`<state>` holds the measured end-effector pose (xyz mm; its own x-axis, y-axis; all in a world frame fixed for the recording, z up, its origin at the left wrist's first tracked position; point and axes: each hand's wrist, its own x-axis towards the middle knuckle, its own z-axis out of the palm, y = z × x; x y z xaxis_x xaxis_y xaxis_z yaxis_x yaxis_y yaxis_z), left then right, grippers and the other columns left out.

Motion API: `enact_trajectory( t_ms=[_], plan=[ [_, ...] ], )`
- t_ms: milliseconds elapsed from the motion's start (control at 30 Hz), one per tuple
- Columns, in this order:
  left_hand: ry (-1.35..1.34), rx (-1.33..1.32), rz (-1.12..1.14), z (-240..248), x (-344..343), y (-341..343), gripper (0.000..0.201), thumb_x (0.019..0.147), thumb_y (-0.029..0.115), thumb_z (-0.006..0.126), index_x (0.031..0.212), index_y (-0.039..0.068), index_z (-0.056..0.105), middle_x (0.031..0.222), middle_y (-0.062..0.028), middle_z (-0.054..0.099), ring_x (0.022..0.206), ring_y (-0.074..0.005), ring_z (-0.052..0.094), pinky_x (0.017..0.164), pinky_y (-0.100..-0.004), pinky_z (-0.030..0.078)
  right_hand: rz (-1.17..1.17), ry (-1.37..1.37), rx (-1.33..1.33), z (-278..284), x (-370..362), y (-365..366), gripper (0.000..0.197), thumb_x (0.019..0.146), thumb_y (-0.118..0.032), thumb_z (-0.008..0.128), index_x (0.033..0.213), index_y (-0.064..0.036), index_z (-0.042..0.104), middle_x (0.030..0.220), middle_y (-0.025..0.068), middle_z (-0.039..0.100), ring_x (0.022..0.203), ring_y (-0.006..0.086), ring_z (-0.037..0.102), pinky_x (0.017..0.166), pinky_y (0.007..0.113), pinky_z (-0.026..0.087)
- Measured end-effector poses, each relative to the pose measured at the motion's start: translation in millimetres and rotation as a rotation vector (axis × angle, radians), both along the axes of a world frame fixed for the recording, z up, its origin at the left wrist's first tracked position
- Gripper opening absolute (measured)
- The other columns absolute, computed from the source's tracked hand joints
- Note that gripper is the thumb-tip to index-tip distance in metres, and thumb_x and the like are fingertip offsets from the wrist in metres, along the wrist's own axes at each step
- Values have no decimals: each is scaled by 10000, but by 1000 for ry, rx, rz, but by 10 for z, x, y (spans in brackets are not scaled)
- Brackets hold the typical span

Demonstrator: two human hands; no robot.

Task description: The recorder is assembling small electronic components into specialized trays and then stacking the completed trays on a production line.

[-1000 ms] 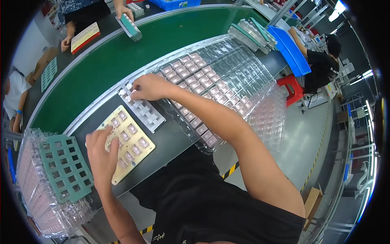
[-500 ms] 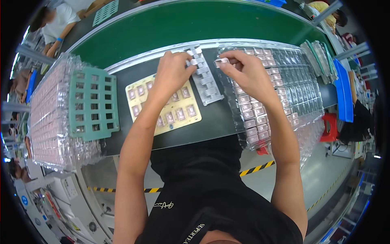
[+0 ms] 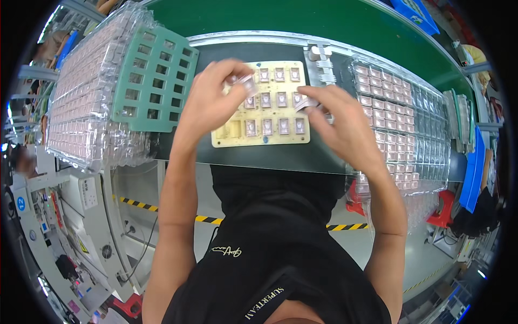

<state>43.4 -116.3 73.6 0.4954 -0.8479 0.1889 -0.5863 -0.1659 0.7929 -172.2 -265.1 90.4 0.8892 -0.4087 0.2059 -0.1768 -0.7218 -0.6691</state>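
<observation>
My left hand point(image 3: 213, 100) is over the left part of a pale yellow plate point(image 3: 275, 139), pinching a small clear-pink plastic case point(image 3: 248, 85). Rows of similar small pink cases point(image 3: 267, 127) sit in the plate's pockets; two pockets at its near left corner hold none. At the plate's right edge, my right hand point(image 3: 340, 124) has thumb and fingers closed on a small whitish piece point(image 3: 305, 103), partly hidden and blurred. Beyond that hand stands a grey notched strip point(image 3: 325, 73) with white rounded pieces point(image 3: 318, 52) at its far end.
Clear blister trays point(image 3: 431, 129) partly filled with pink cases lie on the right. At left rises a stack of wrapped trays point(image 3: 89, 97) with a green slotted panel point(image 3: 181, 62) leaning on it. A metal rail point(image 3: 253, 36) borders the green surface point(image 3: 259, 19) behind.
My view has swung, shifting the bench. My left hand has moved from the grey strip to the plate's left side. My right hand has left the blister tray for the plate's right edge.
</observation>
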Motion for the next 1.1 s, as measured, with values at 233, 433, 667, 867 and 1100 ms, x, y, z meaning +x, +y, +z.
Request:
enact_trajectory(
  t_ms=[233,433,667,867,1100],
  plan=[
    [-90,107,212,-332,-221,805,166,860,49,582,956,0,707,869,-123,665,776,-276,618,711,-372,502,301,-71,-27,-321,625,517,180,872,-116,648,991,-37,540,798,169,644,806,381,624,751,481,481],
    [-16,-26,311,-582,-331,784,109,845,10,654,935,-2,714,898,-134,630,759,-283,623,677,-361,505,222,-129,-337,-562,847,697,98,821,-133,674,845,-56,619,833,129,612,842,332,575,772,447,453],
    [-112,-75,343,-763,-331,703,116,839,-2,643,948,-11,683,925,-149,599,866,-318,606,780,-383,487,178,-118,-473,-658,900,762,124,770,-175,681,804,-56,675,839,107,597,875,284,553,743,413,400],
    [-91,-64,372,-786,-379,761,91,878,24,642,955,-9,677,972,-114,562,895,-274,579,797,-367,475,165,-85,-494,-628,796,797,142,772,-210,687,777,-68,685,843,77,571,882,268,535,763,404,363],
    [-205,-155,363,-889,-371,776,111,860,12,638,961,-13,676,982,-128,547,913,-277,567,769,-353,465,191,-12,-516,-701,870,772,157,786,-221,678,817,-67,679,890,94,594,927,285,544,783,423,390]
  ],
)
